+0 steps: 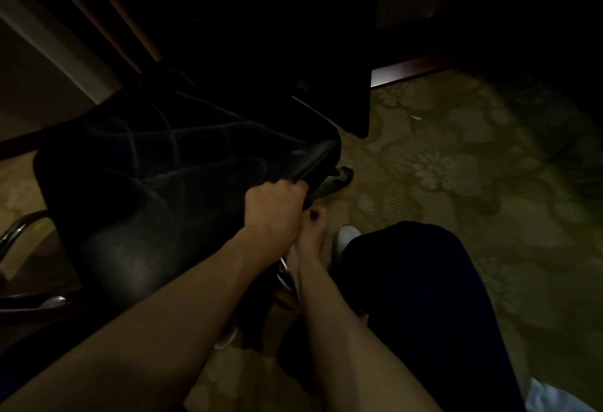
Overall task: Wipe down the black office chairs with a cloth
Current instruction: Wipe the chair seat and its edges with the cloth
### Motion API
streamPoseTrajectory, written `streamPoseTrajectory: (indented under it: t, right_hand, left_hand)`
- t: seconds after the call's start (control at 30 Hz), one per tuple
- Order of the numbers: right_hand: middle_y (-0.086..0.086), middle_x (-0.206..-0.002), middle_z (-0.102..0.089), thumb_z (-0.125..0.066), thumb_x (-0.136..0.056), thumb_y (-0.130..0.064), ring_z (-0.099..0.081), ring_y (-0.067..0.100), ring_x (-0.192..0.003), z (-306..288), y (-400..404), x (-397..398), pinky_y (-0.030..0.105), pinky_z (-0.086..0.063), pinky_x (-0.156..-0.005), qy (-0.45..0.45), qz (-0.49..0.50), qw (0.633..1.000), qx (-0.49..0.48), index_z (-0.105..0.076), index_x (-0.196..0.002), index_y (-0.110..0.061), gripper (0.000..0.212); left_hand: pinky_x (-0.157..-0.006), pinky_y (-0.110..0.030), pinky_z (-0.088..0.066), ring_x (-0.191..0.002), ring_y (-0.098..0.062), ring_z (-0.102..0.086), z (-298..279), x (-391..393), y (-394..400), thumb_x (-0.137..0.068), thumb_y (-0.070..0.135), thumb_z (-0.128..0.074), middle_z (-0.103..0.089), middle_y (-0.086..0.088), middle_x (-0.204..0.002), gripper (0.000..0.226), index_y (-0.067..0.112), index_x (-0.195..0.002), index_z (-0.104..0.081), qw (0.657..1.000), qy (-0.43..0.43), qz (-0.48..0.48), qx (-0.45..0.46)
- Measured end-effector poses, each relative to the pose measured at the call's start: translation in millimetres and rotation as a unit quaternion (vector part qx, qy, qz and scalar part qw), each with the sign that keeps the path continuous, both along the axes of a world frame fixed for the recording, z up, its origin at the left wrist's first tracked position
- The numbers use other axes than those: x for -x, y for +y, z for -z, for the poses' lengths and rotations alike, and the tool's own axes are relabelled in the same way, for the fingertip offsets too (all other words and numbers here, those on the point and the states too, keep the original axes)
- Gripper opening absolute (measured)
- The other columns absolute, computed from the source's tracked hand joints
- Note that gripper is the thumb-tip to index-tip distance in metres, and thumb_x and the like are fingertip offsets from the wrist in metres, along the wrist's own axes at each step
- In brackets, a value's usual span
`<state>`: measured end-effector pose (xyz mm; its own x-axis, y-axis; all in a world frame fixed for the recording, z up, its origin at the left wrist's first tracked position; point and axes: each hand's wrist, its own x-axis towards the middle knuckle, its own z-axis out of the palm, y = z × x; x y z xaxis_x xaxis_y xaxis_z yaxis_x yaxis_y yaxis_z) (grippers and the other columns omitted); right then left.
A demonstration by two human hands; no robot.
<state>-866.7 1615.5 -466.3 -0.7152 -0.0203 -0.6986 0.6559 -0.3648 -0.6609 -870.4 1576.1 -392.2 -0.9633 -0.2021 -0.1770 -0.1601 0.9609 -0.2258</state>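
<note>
We look down in a very dim room at a black office chair (137, 183), its padded seat filling the left of the view. Our left hand (274, 206) sits at the seat's right edge, its fingers curled tightly around the dark armrest (315, 158) there. Our right hand (311, 232) reaches in just below and beside the left one, low against the chair's side; it is mostly hidden and blurred, so we cannot tell whether its fingers are wide, narrow or holding anything. We cannot make out a cloth anywhere. A chrome frame (19, 232) glints left of the seat, and patterned carpet (456, 167) spreads to the chair's right. Nothing on the chair shows which parts are wiped, so we judge the work mid-course, around the armrest and underside.
</note>
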Motion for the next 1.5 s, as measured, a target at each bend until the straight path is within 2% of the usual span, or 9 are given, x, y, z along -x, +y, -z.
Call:
streamPoseTrajectory:
  t: [0.2, 0.33, 0.5, 0.6, 0.73, 0.9, 1.07, 1.3, 1.5]
  right_hand:
    - [0.003, -0.076, -0.05, -0.045, -0.094, 0.004, -0.05, 0.021, -0.078, 6.7, -15.3, -39.7, 0.028, -0.039, -0.068, 0.03, -0.071, 0.994, -0.082, -0.046, -0.082, -0.012, 0.02]
    - [-0.001, -0.076, -0.051, -0.049, -0.097, -0.004, -0.052, 0.019, -0.077, -10.2, 2.3, -3.8, 0.023, -0.038, -0.067, 0.071, 0.01, 0.987, -0.145, -0.05, -0.09, -0.005, 0.007]
    - [0.005, -0.087, -0.058, -0.056, -0.097, -0.01, -0.052, 0.012, -0.075, -16.8, 21.3, 69.5, 0.001, -0.038, -0.054, 0.108, 0.131, 0.974, -0.148, -0.061, -0.098, 0.002, 0.012]
    - [0.006, -0.086, -0.061, -0.059, -0.096, -0.014, -0.058, 0.015, -0.075, -15.1, 22.9, 116.5, 0.009, -0.045, -0.061, 0.085, 0.14, 0.978, -0.128, -0.059, -0.086, -0.008, 0.011]
    - [0.011, -0.087, -0.065, -0.059, -0.09, -0.017, -0.064, 0.032, -0.088, 3.6, 11.5, 141.2, 0.048, -0.056, -0.086, 0.051, 0.106, 0.989, -0.092, -0.053, -0.069, -0.024, 0.022]
    - [0.01, -0.103, -0.052, -0.05, -0.098, -0.016, -0.049, 0.023, -0.092, 4.7, 7.7, 97.9, 0.035, -0.046, -0.081, 0.068, 0.088, 0.993, -0.048, -0.042, -0.101, -0.019, 0.009]
    - [0.0, -0.068, -0.042, -0.046, -0.094, -0.033, -0.043, 0.013, -0.06, 14.9, -12.3, 22.9, 0.023, -0.038, -0.05, 0.114, 0.017, 0.979, -0.167, -0.047, -0.087, -0.015, 0.019]
    - [0.008, -0.097, -0.04, -0.04, -0.09, -0.034, -0.039, 0.018, -0.084, -8.4, -21.4, -66.1, 0.025, -0.034, -0.066, 0.233, -0.217, 0.901, -0.296, -0.026, -0.076, -0.035, 0.02]
    - [0.005, -0.099, -0.045, -0.046, -0.101, -0.015, -0.043, 0.02, -0.095, -4.8, -15.6, -126.4, 0.033, -0.035, -0.083, 0.142, -0.36, 0.899, -0.206, -0.018, -0.075, -0.036, 0.044]
  left_hand:
    - [-0.045, -0.024, -0.019, -0.055, -0.022, -0.064, -8.7, -62.2, -21.3, -0.073, 0.029, -0.078, -0.065, 0.0, -0.074, 0.021, 0.02, -0.082, -0.062, 1.0, -0.024, 0.001, 0.011]
    - [-0.057, -0.03, -0.031, -0.086, -0.023, -0.067, -9.0, -34.4, -9.7, -0.098, 0.033, -0.046, -0.065, -0.001, -0.105, 0.021, 0.021, -0.113, -0.054, 1.0, 0.007, -0.003, 0.002]
    - [-0.063, -0.033, -0.036, -0.096, -0.031, -0.066, -8.9, 51.1, 8.1, -0.098, 0.03, -0.046, -0.066, -0.007, -0.112, 0.029, 0.021, -0.124, -0.054, 0.997, 0.072, 0.027, -0.018]
    - [-0.067, -0.036, -0.043, -0.098, -0.03, -0.065, -11.9, 93.3, 13.2, -0.099, 0.03, -0.047, -0.066, -0.007, -0.11, 0.028, 0.023, -0.123, -0.056, 0.995, 0.081, 0.03, -0.04]
    - [-0.07, -0.036, -0.042, -0.102, -0.029, -0.063, -11.0, 116.4, 18.0, -0.099, 0.034, -0.049, -0.064, -0.008, -0.113, 0.029, 0.022, -0.124, -0.058, 0.997, 0.058, 0.01, -0.047]
    - [-0.07, -0.034, -0.042, -0.102, -0.029, -0.063, -15.4, 88.9, 11.1, -0.096, 0.042, -0.048, -0.063, -0.009, -0.115, 0.04, 0.022, -0.13, -0.056, 0.998, 0.034, 0.023, -0.049]
    - [-0.067, -0.033, -0.038, -0.099, -0.03, -0.065, -17.7, 16.1, -7.3, -0.094, 0.045, -0.048, -0.066, -0.007, -0.111, 0.037, 0.024, -0.123, -0.059, 0.998, 0.006, 0.008, -0.056]
    - [-0.057, -0.03, -0.036, -0.087, -0.024, -0.066, -17.0, -84.7, -31.5, -0.096, 0.032, -0.048, -0.066, 0.0, -0.102, 0.019, 0.022, -0.11, -0.056, 0.997, 0.04, -0.033, -0.05]
    - [-0.046, -0.023, -0.023, -0.069, -0.021, -0.067, -15.6, -162.0, -44.2, -0.085, 0.033, -0.064, -0.067, 0.002, -0.085, 0.015, 0.022, -0.095, -0.062, 0.995, 0.033, -0.051, -0.074]
